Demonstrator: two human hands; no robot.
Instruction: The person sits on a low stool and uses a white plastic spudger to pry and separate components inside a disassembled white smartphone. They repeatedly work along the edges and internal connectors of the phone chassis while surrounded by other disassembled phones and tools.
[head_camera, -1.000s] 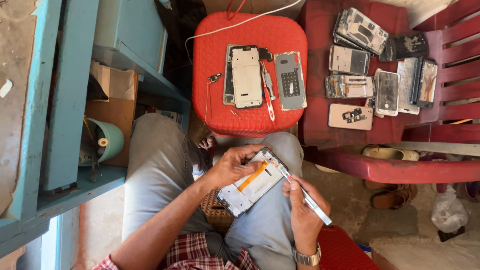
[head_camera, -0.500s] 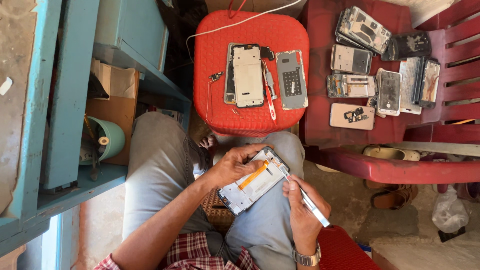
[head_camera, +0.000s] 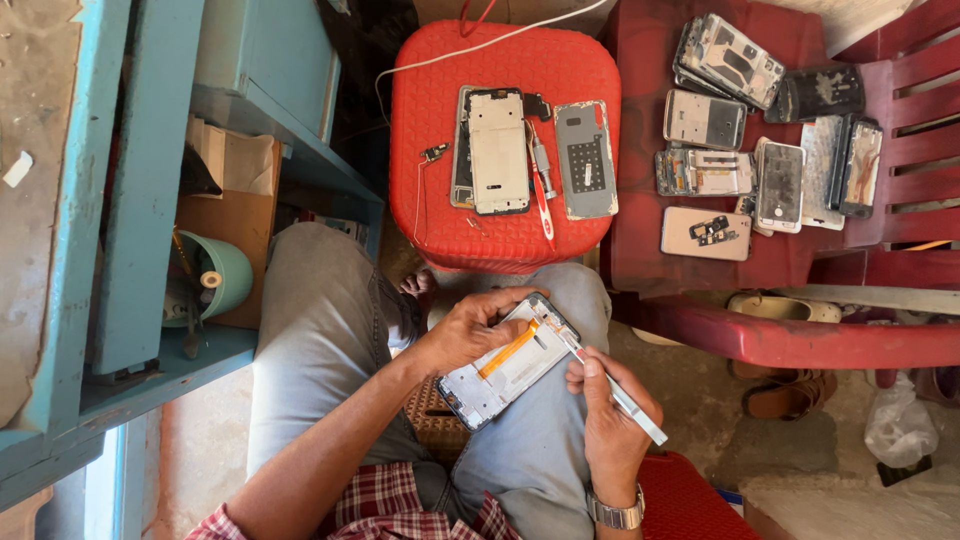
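On lap, below red stool (head_camera: 500, 215), opened phone frame (head_camera: 505, 362) is gripped by left hand (head_camera: 465, 330), fingers curled over edge. Thin tool (head_camera: 610, 385) is pinched in right hand (head_camera: 610, 425), tip at frame's right rim. Frame best kept steady, tip pressed lightly.

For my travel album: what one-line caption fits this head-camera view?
Left hand steadies an opened phone frame on the lap while right hand works a slim tool along its edge.

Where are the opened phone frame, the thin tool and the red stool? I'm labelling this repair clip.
Opened phone frame (head_camera: 505, 362), head view, on its pale inner plate beside the orange strip.
Thin tool (head_camera: 625, 398), head view, mid-shaft above the right hand.
Red stool (head_camera: 432, 150), head view, bare left part of its top.
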